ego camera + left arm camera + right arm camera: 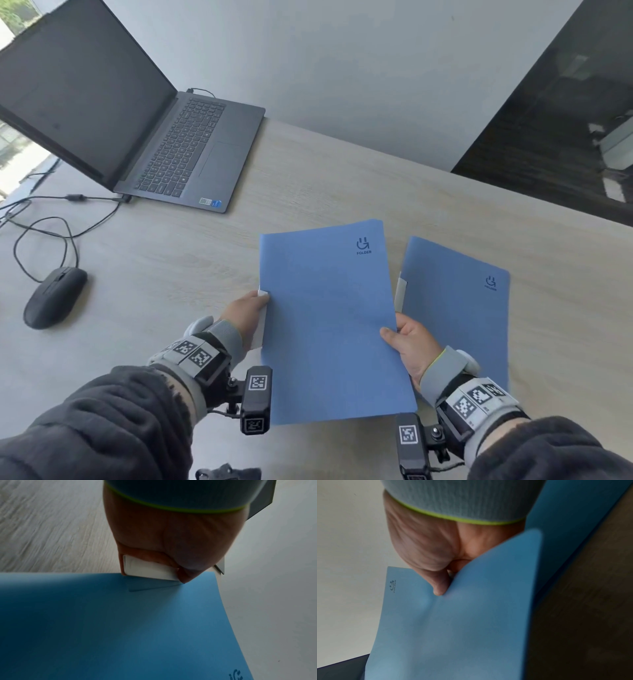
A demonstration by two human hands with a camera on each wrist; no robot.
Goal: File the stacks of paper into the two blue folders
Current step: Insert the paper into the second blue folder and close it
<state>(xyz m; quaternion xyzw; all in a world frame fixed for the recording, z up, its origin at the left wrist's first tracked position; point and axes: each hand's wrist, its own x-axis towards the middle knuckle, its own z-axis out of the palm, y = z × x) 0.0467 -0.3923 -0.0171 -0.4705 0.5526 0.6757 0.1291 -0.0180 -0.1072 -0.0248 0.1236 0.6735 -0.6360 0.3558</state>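
Note:
I hold a closed blue folder (pixel 329 318) between both hands, lifted off the pale wooden desk (pixel 164 274). My left hand (pixel 248 313) grips its left spine edge, fingers curled round a white spine clip (pixel 147 568). My right hand (pixel 406 342) pinches the folder's right edge, thumb on top of the cover (pixel 453 622). A second blue folder (pixel 455 315) lies flat on the desk to the right, with a white clip (pixel 400 291) along its left edge. Any paper inside either folder is hidden.
An open dark laptop (pixel 178 144) stands at the far left of the desk. A black mouse (pixel 54 296) and its looping cables (pixel 44 226) lie at the left. A grey wall (pixel 342 68) runs behind the desk, and dark floor (pixel 565 137) shows at the right.

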